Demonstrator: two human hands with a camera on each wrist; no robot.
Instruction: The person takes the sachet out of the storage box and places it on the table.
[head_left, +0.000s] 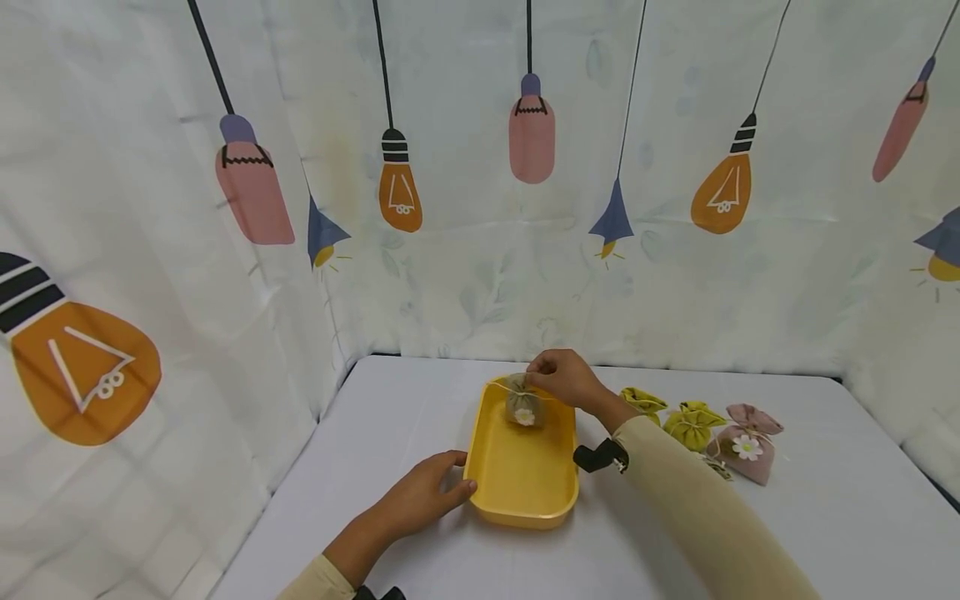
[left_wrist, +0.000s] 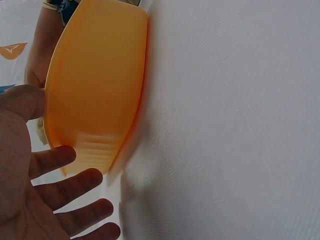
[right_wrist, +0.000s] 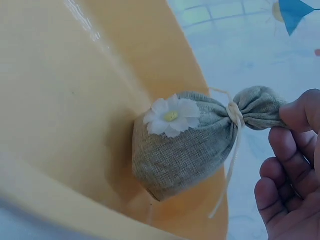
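A grey-green drawstring pouch [right_wrist: 185, 145] with a white cloth flower sits at the far end inside a yellow tray [head_left: 517, 475]. My right hand [head_left: 566, 379] pinches the gathered top of this pouch between thumb and fingers, above its cream cord. In the right wrist view the pouch tilts, its base close to the tray's inner surface. Along the tray's left side, my left hand [head_left: 420, 496] touches the rim and outer wall. The left wrist view shows its thumb against the rim, with the other fingers fairly straight and spread.
Right of the tray lie yellow-green pouches [head_left: 690, 425] and a pink pouch [head_left: 750, 446] with a white flower. Another patterned pouch [head_left: 716, 467] is partly hidden by my right sleeve. A white cloth covers the table [head_left: 390, 417]; a lamp-print curtain [head_left: 465, 275] hangs behind.
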